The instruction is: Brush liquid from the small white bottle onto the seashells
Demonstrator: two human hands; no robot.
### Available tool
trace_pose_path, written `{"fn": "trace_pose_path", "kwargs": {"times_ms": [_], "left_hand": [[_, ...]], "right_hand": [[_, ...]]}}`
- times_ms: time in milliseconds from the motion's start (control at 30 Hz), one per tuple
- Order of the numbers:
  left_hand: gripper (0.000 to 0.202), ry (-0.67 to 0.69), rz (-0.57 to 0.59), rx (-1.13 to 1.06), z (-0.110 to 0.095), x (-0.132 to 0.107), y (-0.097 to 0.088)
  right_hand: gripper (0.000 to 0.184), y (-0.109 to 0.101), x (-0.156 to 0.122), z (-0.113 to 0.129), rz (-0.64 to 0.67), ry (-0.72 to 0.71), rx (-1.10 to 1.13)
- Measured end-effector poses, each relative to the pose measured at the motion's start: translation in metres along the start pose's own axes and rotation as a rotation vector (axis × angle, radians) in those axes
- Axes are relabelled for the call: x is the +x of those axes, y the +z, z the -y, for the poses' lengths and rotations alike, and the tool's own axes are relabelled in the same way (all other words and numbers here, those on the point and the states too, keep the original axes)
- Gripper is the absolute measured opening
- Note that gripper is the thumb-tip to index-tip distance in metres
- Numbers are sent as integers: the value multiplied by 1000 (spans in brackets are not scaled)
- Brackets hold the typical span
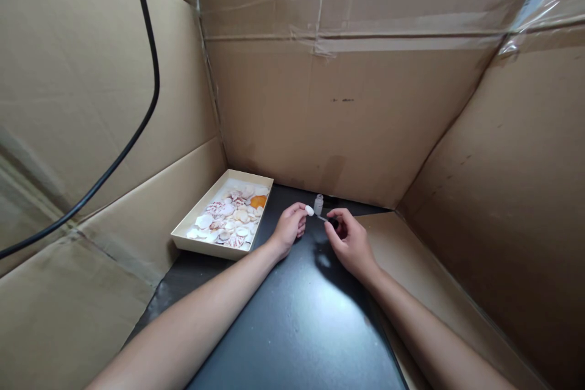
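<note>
My left hand (289, 225) pinches a small white shell (309, 211) between thumb and fingertips, just above the dark table (292, 329). My right hand (348, 240) is closed on a thin brush with a black cap (328, 220), its tip pointing at the shell. A small clear bottle (319, 203) stands upright on the table right behind the two hands. To the left lies a shallow cream tray (201, 242) with several shells in it, white, pink-striped and one orange (258, 201).
Cardboard walls close in the space at the left, back and right, with tape along the back wall (365, 42). A black cable (141, 116) hangs across the left wall. A cardboard flap (411, 256) lies on the table's right side.
</note>
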State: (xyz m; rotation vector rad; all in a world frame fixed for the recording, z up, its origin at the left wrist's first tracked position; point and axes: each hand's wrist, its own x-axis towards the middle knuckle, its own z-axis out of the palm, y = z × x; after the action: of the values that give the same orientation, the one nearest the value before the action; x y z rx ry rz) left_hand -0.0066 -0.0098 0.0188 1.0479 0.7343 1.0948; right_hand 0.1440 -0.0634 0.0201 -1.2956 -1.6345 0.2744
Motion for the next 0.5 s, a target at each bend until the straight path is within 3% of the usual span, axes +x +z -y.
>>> {"fn": "trace_pose_path", "kwargs": {"times_ms": [500], "left_hand": [[11, 8, 9, -14, 0, -1, -1]], "right_hand": [[16, 1, -1, -1, 24, 4, 67]]}}
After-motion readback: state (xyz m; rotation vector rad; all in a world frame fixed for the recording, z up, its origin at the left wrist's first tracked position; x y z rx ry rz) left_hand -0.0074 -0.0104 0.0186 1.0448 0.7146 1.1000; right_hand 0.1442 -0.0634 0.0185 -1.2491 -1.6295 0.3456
